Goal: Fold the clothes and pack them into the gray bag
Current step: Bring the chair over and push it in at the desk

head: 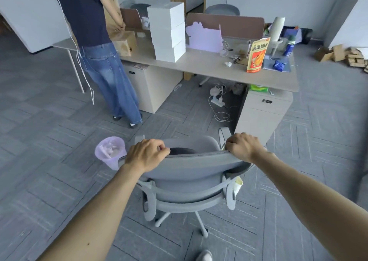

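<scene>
Both hands curl over the top rim of a gray office chair [191, 169], gripping its backrest: the left hand [146, 154] at the left end, the right hand [244, 146] at the right end. Just past that rim a dark patch [183, 151] lies on the seat; whether it is clothing cannot be told. A lilac waste bin [110, 153] stands just left of the chair. Farther off, a person in jeans [99, 65] stands at a desk [209, 67] bearing stacked white boxes [169, 32] and an orange snack bag [256, 55].

The desk [209, 67] bears 3 stacked white boxes [168, 32], an orange snack bag [256, 54] and a cardboard box [125, 42].
</scene>
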The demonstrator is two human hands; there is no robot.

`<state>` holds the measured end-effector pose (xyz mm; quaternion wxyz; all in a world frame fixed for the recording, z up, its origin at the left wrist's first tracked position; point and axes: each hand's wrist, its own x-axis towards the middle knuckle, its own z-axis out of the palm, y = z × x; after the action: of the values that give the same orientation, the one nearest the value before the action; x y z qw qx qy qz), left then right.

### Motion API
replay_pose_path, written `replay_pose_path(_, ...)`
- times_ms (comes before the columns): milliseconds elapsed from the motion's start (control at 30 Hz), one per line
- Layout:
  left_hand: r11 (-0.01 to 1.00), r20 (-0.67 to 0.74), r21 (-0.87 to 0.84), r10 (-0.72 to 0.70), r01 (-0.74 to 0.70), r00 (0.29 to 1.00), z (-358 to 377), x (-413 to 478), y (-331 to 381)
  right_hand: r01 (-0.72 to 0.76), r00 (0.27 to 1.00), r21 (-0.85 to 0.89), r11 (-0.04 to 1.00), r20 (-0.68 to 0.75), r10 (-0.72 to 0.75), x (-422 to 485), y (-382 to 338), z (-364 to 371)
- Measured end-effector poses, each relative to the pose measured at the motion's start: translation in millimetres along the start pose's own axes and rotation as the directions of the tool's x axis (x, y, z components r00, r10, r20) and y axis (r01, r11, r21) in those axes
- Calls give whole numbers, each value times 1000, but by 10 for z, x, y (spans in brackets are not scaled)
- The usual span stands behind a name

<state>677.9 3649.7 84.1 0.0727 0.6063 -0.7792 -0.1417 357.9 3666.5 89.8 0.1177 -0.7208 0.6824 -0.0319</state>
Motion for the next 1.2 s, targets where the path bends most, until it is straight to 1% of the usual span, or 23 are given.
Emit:
replay_pose_path(133, 1000, -21, 5, 13, -13, 1000, 0, 581, -45, -19, 1000, -36, 999, -7, 19, 551, 172, -51)
replay_pose_path(267, 1000, 32, -11, 9, -9, 999, -38, 1160, -6, -72, 997, -38, 997, 13, 72, 1028, 326, -144)
replay_pose_path(400, 1000, 54, 2, 15, -15, 998, -138, 1752, -43, -133, 991, -31, 991, -26, 133, 1526, 379, -220)
replay_pose_path(533, 999, 34, 40, 28, -29, 999, -222, 2295, -74, -185, 981, 12, 983, -54, 185, 1940, 402, -265)
replay_pose_path(733, 997, -12, 16, 79, -79, 997, -243, 3230, -253, -235, 968, 44, 971, -84, 238, 2672, 515, -397)
replay_pose_path(867, 993, -63, 31, 116, -114, 991, -236, 3928, -303, -270, 957, 51, 962, -98, 274, 3227, 663, -487)
replay_pose_path(1000, 987, -83, 35, 162, -159, 983, -250, 4761, -411, -316, 939, 63, 947, -118, 322, 3878, 770, -574)
replay_pose_path(1100, 982, -68, 60, 183, -179, 981, -322, 5396, -481, -346, 929, 62, 936, -118, 351, 4390, 820, -642)
replay_pose_path(1200, 979, -18, 52, 199, -198, 980, -411, 5992, -501, -371, 920, 52, 927, -117, 374, 4870, 878, -694)
